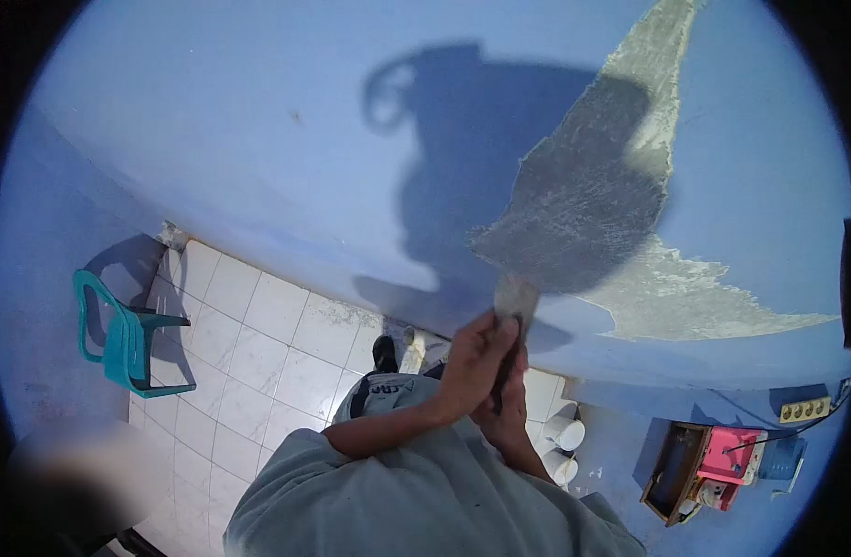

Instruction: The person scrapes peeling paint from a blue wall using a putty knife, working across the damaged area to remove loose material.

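Both my hands grip the dark handle of a scraper (515, 299), whose flat metal blade presses against the blue wall (258, 139). My left hand (472, 367) wraps the handle from the left, my right hand (511, 408) holds it just below. The blade's edge meets the lower tip of a large patch of bare grey plaster (583, 186) where the blue paint is gone. My grey sleeves (398, 492) fill the lower middle of the view. My shadow falls on the wall above the hands.
A teal plastic chair (124, 339) stands on white floor tiles (268, 362) at the left. Two white cups (563, 446) sit by the wall's base. At the right are a pink box (727, 455), a wooden frame (671, 469) and a power strip (804, 408).
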The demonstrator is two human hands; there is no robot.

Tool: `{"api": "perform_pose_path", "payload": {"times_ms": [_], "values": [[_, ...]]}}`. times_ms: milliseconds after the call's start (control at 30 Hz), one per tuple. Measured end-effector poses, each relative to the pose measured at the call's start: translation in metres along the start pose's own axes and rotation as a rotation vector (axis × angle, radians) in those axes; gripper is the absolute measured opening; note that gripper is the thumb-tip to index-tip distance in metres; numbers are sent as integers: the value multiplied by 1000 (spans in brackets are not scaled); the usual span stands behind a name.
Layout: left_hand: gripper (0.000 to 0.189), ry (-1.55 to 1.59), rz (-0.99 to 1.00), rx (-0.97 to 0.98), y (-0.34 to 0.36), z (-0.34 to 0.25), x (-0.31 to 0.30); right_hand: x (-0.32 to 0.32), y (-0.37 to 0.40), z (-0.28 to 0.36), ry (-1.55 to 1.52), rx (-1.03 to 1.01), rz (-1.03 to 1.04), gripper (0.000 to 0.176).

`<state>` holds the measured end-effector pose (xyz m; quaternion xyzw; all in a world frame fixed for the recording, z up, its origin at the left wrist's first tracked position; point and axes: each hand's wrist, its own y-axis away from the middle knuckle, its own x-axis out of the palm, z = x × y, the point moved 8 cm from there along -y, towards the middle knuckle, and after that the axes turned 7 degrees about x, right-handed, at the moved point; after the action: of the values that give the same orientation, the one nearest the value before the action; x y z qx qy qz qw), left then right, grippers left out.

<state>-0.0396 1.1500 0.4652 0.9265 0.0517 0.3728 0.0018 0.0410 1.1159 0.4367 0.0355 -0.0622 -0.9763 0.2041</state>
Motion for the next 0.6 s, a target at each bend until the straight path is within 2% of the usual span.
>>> {"api": "perform_pose_path", "payload": {"times_ms": [33,67,133,167,233,267,300,333,367,400,433,500,567,600], "values": [[25,-81,-46,22,-15,-19,-6,7,-6,26,497,-206,-70,63],[27,-164,-92,33,-21,-29,-12,4,-12,14,492,-200,-76,63],[27,-107,-42,70,-23,-22,-14,1,-29,-57,-146,333,82,56],[27,-44,3,137,-30,-27,-11,-2,-37,-56,-138,322,88,56],[26,-26,-40,101,-16,-20,-12,9,-17,-44,-664,277,198,45],[26,-46,-51,112,-11,-21,-12,16,-10,-30,-669,281,195,45],[26,-72,-47,144,-15,-27,-11,11,-14,-1,-220,124,40,28],[26,-76,-33,154,-16,-28,-9,6,-15,23,229,-31,-128,49],[25,-34,-20,94,-11,-17,-5,-1,-10,13,233,-30,-132,49],[25,12,-16,31,-4,-5,-2,-7,-1,-19,-53,104,-29,41],[25,16,-20,30,1,4,-2,-6,8,-42,-341,233,75,60],[24,-18,-64,-6,4,19,-9,-7,15,-51,-358,241,55,59],[25,-55,-58,12,-4,5,-10,-1,5,-44,-378,241,39,59],[26,-87,-57,20,-8,-3,-12,-2,-4,-28,-42,117,-23,56]]}}
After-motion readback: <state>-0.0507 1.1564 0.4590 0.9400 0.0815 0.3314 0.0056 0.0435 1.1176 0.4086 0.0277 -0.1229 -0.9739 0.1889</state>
